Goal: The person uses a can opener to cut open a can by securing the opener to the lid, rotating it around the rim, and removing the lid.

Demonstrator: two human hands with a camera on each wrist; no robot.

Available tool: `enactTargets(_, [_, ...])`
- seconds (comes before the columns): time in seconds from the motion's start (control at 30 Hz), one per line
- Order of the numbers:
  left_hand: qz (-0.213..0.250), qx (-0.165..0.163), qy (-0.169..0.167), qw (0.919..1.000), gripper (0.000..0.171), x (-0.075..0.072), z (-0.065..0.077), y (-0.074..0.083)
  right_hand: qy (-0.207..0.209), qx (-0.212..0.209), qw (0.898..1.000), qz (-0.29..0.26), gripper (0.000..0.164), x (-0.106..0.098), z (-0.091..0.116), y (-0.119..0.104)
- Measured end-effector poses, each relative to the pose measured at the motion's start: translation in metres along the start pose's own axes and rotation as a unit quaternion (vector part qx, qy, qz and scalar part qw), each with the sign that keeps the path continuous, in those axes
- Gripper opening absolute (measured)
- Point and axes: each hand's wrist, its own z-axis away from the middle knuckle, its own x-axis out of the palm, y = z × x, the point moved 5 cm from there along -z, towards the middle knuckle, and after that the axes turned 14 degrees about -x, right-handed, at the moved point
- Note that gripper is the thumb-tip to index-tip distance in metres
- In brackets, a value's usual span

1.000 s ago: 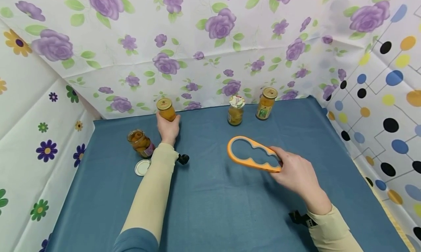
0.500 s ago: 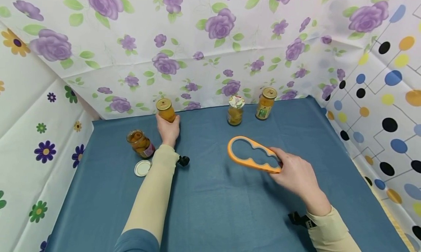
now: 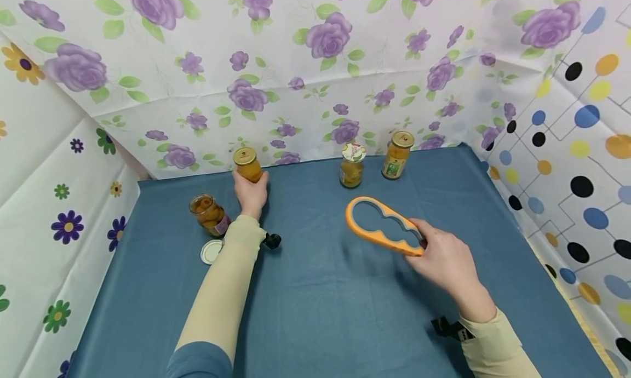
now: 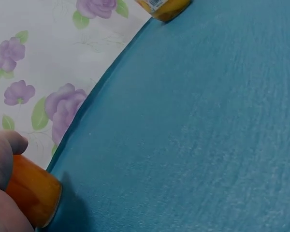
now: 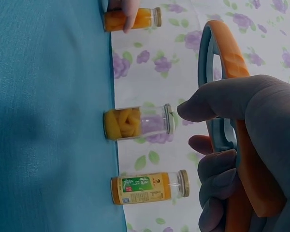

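At the back left of the table, my left hand (image 3: 251, 193) grips a lidded glass jar (image 3: 248, 164) of orange fruit round its body. The left wrist view shows the base of this jar (image 4: 36, 193) on the blue cloth. In my right hand (image 3: 446, 257) is an orange jar opener (image 3: 362, 233) with a grey scalloped inner edge, held above the table. My right thumb and curled fingers wrap its handle in the right wrist view. An uncapped jar (image 3: 211, 215) of brownish contents stands left of my left forearm, with a white lid (image 3: 212, 252) lying in front of it.
Two closed jars stand near the back wall: one with a patterned white lid (image 3: 354, 152), one with a gold lid and green label (image 3: 397, 156). Blue cloth (image 3: 305, 301) covers the table. Flowered sheeting (image 3: 296, 55) rises behind, and dotted sheeting (image 3: 586, 202) at the right.
The jar opener has tilted a little, its looped end shifting slightly up and to the right. My left hand keeps its grip on the jar in the same place.
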Motion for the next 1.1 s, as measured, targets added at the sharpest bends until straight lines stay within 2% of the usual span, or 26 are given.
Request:
enactTargets(0.2, [0.006, -0.006, 0.002, 1.0000, 0.073, -0.001, 0.002, 0.002, 0.004, 0.002, 1.000, -0.003, 0.059, -0.003, 0.000, 0.001])
enactTargets(0.37, [0.017, 0.020, 0.020, 0.9995, 0.066, 0.002, 0.006, 0.003, 0.013, 0.006, 1.000, -0.013, 0.059, -0.004, -0.001, -0.001])
enactTargets(0.5, [0.024, 0.044, 0.012, 0.9987, 0.063, 0.007, 0.018, 0.010, 0.019, 0.007, 1.000, -0.023, 0.060, -0.005, -0.003, -0.003])
enactTargets(0.6, [0.022, 0.065, 0.001, 0.9977, 0.063, 0.010, 0.033, 0.016, 0.021, 0.010, 0.999, -0.028, 0.060, -0.007, -0.004, -0.004])
enactTargets(0.77, [0.022, 0.102, -0.022, 0.9943, 0.058, 0.009, 0.063, 0.018, 0.015, 0.009, 0.999, -0.033, 0.061, -0.007, -0.009, -0.009])
enactTargets(0.97, [0.018, 0.131, -0.067, 0.9889, 0.058, 0.003, 0.112, 0.014, 0.017, -0.009, 0.999, -0.037, 0.064, -0.005, -0.021, -0.020])
enactTargets(1.1, [0.008, 0.151, -0.109, 0.9824, 0.056, -0.003, 0.147, 0.010, 0.022, -0.026, 0.998, -0.044, 0.064, -0.003, -0.031, -0.033])
